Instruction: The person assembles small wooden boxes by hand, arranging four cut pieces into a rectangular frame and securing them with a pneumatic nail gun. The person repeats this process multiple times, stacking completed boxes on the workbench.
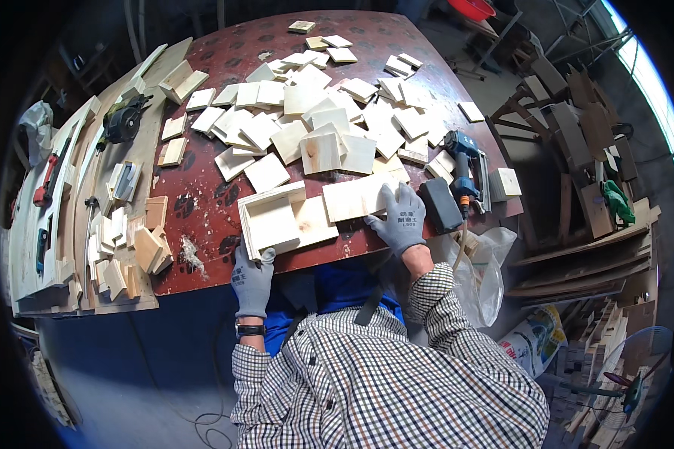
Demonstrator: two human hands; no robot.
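Note:
My left hand [252,283], in a grey glove, grips the near left corner of a shallow pale wooden box [273,226] at the table's front edge. The thumb lies over the near side, and the other fingers are partly hidden behind the corner. The box seems to have a raised side, and a flat piece sits inside it. A pale wooden board [356,198] reaches right from the box. My right hand [401,218], also gloved, rests on the board's right end with its fingers spread.
Many loose wooden squares [307,105] are heaped across the red table [202,179]. Right of my right hand are a dark block [442,203] and a blue nail gun [466,168] with a hose. On the left bench lie wood offcuts [116,239] and a dark power tool [123,120].

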